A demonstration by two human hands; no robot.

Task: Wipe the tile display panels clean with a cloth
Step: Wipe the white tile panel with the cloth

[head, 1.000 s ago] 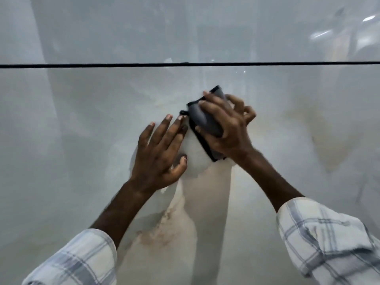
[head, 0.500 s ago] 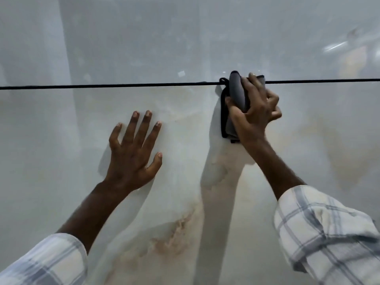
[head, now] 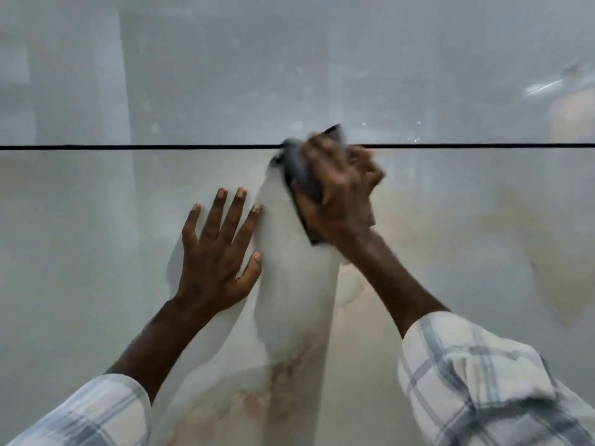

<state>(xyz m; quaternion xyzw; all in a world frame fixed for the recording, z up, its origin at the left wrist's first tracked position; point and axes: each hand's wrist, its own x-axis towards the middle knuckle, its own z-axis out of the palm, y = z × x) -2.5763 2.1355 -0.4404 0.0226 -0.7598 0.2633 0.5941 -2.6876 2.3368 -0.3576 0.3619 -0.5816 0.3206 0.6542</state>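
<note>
I am looking at a glossy tile panel (head: 96,252) with a smooth, marble-like face, pale grey with rusty beige veining, and a second glossy grey upper panel (head: 225,75) above it; a thin black joint line (head: 128,147) is running straight between the two. My right hand (head: 338,201) is showing motion-blurred, its fingers curling round a folded dark grey cloth (head: 301,175) and clamping it flat against the tile, so that grip is closed on the cloth. The cloth looks soft and thick, with a darker stitched edge, and it is sitting right at the joint line, its top corner poking just above onto the upper panel. My left hand (head: 219,252) is lying flat on the lower panel just beside the cloth, fingers straight and spread, gripping nothing. Both forearms are coming out of rolled white sleeves (head: 483,381) with a grey-blue woven check.
</note>
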